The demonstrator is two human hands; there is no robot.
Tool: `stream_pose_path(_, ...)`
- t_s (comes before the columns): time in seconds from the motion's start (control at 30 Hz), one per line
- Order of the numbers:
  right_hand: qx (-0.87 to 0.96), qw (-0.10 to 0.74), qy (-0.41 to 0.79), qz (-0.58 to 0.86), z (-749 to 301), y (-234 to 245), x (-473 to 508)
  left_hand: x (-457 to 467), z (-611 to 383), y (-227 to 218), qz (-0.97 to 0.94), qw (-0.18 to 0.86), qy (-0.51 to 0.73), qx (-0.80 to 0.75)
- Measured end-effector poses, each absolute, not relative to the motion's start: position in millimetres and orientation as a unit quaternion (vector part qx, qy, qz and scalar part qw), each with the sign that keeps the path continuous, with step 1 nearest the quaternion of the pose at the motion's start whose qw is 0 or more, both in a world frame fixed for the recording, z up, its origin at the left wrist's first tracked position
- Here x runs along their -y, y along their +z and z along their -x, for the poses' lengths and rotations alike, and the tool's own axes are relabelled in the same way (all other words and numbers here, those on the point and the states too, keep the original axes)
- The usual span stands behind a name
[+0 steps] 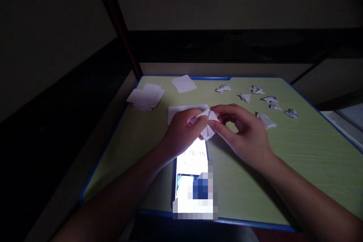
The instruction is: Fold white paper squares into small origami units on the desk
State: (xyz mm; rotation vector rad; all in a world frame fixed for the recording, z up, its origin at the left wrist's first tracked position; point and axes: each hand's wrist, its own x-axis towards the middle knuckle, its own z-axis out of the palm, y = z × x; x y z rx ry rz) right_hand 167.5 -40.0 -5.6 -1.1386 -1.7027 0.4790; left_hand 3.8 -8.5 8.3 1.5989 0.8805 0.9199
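Between my two hands is a piece of folded white paper (209, 131), creased into narrow panels that meet along a middle line. My left hand (183, 128) grips its left side, with the thumb pressed on the front. On the right side, my right hand (244, 132) pinches the paper's edge between thumb and fingers. The paper is held above the table, over the top end of a lit phone (193, 164). Behind my hands lies a flat white sheet (178, 111), partly covered by them.
A stack of white paper squares (147, 96) lies at the table's left edge, and a single square (184, 83) at the back. Several folded paper pieces (256, 89) are scattered at the back right. A larger folded piece (266, 120) lies beside my right hand. The green table (113, 166) has a blue rim.
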Motion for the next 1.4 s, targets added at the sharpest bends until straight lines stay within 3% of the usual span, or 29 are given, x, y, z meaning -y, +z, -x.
stream_pose_path(0.2,0.708,0.502,0.21,0.451,-167,-4,39,8,-3,6,-0.678,0.493,0.385,-0.386)
stream_pose_path(0.43,0.659,0.536,0.268,0.453,-164,-4,39,9,-4,4,-0.659,0.545,0.377,-0.357)
stream_pose_path(0.9,0.665,0.514,0.324,0.434,-167,1,35,7,-3,1,-0.713,0.448,0.361,-0.401)
stream_pose_path(1.4,0.736,0.469,0.281,0.399,-179,8,32,6,0,6,-0.635,0.584,0.344,-0.371)
